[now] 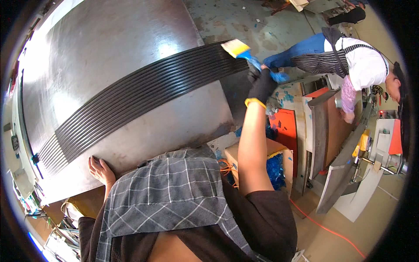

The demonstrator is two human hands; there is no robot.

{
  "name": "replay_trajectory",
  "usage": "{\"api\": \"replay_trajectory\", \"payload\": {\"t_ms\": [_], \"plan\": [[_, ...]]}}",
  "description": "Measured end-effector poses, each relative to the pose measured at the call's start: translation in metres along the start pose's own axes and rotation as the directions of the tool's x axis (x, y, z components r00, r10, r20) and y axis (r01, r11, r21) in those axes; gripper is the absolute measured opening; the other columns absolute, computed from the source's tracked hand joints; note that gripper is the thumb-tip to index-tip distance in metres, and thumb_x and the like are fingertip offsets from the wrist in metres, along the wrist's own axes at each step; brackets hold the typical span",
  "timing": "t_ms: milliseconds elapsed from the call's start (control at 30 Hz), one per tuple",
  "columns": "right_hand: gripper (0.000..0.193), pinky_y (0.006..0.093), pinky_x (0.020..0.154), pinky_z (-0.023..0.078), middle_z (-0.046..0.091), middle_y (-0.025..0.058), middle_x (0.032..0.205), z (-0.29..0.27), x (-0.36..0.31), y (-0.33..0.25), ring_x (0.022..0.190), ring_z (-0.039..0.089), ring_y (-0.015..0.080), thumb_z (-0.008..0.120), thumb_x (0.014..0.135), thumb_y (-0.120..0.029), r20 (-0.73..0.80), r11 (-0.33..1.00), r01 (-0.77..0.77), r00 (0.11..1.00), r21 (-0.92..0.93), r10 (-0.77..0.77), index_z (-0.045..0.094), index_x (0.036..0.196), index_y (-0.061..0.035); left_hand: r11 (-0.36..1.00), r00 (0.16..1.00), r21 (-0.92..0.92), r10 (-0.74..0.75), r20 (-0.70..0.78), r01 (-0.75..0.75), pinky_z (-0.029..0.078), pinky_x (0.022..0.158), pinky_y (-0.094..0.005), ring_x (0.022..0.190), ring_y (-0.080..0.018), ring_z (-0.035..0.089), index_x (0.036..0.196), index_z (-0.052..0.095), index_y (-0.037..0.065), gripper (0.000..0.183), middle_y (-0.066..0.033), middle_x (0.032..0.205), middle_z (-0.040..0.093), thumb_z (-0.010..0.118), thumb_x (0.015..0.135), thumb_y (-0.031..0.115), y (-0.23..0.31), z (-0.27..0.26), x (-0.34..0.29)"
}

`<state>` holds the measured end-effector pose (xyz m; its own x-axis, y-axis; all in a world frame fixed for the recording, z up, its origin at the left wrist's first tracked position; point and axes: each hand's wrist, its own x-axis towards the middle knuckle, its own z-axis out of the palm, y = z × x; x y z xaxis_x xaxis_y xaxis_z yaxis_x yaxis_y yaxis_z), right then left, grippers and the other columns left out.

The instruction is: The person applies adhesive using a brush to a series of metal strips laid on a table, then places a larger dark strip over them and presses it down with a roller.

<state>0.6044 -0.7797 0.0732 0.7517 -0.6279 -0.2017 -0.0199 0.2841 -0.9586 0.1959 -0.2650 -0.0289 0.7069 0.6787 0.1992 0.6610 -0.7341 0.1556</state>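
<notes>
My right hand, in a dark glove with a yellow cuff, is closed round the handle of a wide paintbrush. The brush has a blue ferrule and pale, yellowish bristles, which are by the far right ends of several long black strips. Those strips lie side by side in a curved-looking band across a grey metal tabletop. Bare, my left hand rests with fingers apart on the near edge of the tabletop, below the strips.
Right of my apron stands a cardboard box with blue plastic inside. An orange panel is behind it. At the right, another person in a striped apron bends over upright boards. An orange cord crosses the floor.
</notes>
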Motion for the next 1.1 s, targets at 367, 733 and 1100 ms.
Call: {"api": "replay_trajectory", "payload": {"t_ms": [367, 733, 1100], "plan": [[0.024, 0.0283, 0.042, 0.045, 0.063, 0.0128, 0.065, -0.013, 0.011, -0.04, 0.048, 0.059, 0.0187, 0.063, 0.084, -0.017, -0.049, 0.937, 0.162, 0.981, -0.309, -0.186, 0.056, 0.075, 0.0041, 1.0, 1.0, 0.028, 0.013, -0.019, -0.013, 0.029, 0.108, -0.0473, 0.129, -0.0352, 0.038, 0.136, 0.044, 0.005, 0.049, -0.0159, 0.14, 0.042, 0.049, 0.096, 0.033, -0.002, 0.002, -0.001], [0.029, 0.0283, 0.038, 0.039, 0.065, 0.0119, 0.064, -0.073, 0.023, -0.048, 0.042, 0.056, 0.0164, 0.068, 0.083, -0.023, 0.038, 0.853, 0.05, 0.999, -0.519, -0.035, 0.065, 0.068, 0.0026, 1.0, 1.0, 0.009, 0.002, -0.005, -0.002, 0.029, 0.108, -0.0467, 0.128, -0.0349, 0.039, 0.136, 0.043, 0.004, 0.048, -0.0155, 0.141, 0.041, 0.048, 0.097, 0.032, 0.001, -0.001, -0.002], [0.016, 0.0258, 0.046, 0.049, 0.062, 0.0072, 0.065, 0.057, -0.054, 0.029, 0.048, 0.06, 0.015, 0.065, 0.085, -0.018, 0.313, 0.945, -0.098, 0.929, -0.313, 0.2, 0.062, 0.088, -0.0026, 1.0, 0.999, 0.004, -0.019, 0.029, 0.019, 0.029, 0.109, -0.0453, 0.129, -0.0344, 0.038, 0.135, 0.046, 0.007, 0.047, -0.015, 0.14, 0.043, 0.05, 0.095, 0.031, 0.01, -0.009, 0.006]]}}
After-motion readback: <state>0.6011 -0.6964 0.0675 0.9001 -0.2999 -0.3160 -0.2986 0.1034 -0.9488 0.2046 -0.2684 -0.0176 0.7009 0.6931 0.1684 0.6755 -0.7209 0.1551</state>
